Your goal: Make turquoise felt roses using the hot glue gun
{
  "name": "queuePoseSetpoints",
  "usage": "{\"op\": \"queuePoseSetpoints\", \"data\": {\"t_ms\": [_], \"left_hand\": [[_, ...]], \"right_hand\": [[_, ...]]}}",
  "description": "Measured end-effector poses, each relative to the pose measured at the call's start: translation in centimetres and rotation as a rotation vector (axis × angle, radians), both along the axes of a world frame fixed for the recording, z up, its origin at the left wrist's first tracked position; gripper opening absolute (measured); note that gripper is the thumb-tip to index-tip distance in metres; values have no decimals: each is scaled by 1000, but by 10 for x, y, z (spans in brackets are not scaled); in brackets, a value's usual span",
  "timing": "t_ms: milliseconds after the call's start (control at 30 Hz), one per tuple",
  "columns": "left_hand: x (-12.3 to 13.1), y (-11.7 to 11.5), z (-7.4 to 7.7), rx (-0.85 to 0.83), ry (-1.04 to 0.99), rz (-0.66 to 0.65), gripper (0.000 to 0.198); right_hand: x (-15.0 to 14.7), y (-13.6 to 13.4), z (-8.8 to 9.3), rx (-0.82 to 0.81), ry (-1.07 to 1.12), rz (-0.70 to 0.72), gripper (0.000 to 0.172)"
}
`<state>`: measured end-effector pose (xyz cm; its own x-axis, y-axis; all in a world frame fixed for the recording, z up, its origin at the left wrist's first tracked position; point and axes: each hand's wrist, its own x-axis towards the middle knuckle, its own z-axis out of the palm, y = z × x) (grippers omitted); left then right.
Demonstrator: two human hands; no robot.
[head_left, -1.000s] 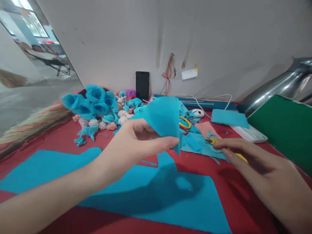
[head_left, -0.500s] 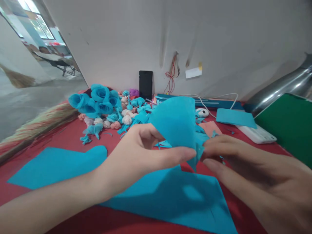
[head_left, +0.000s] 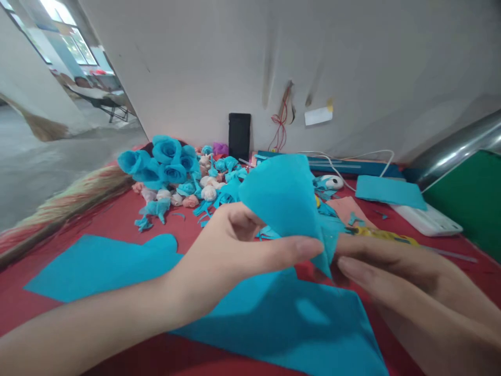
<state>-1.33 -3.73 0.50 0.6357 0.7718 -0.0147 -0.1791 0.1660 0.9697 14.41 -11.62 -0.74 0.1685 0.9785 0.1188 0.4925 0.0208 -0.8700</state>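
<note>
A folded piece of blue felt [head_left: 285, 196] is being held up above the desk [head_left: 94, 214], rising in a cone shape between the two hands and tapering down to a point where they meet. The left hand [head_left: 230, 245] is pinching it, thumb stretched along the near side and fingers curled behind, closed on the felt. The right hand [head_left: 395, 266] is reaching in from the right with its fingertips [head_left: 344, 263] touching the lower tip of the felt; its fingers are lying nearly straight and close together, and whether they are actually gripping cannot be told. Below both hands a large blue felt sheet [head_left: 297, 324] is lying flat on the desk, with blue felt roses [head_left: 164, 162] piled near the wall.
</note>
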Motion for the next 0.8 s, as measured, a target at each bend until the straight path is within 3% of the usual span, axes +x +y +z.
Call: {"op": "queuePoseSetpoints", "data": {"t_ms": [200,367,800], "left_hand": [[6,2,-1,-74,-216,-261,11],[9,1,2,-117,-209,-240,15],[15,0,-5,-92,-253,-265,14]], "right_hand": [[-5,5,6,-247,564,220,30],[-1,2,11,-389,1025,405,20],[-1,0,24,-472,1042,400,15]]}}
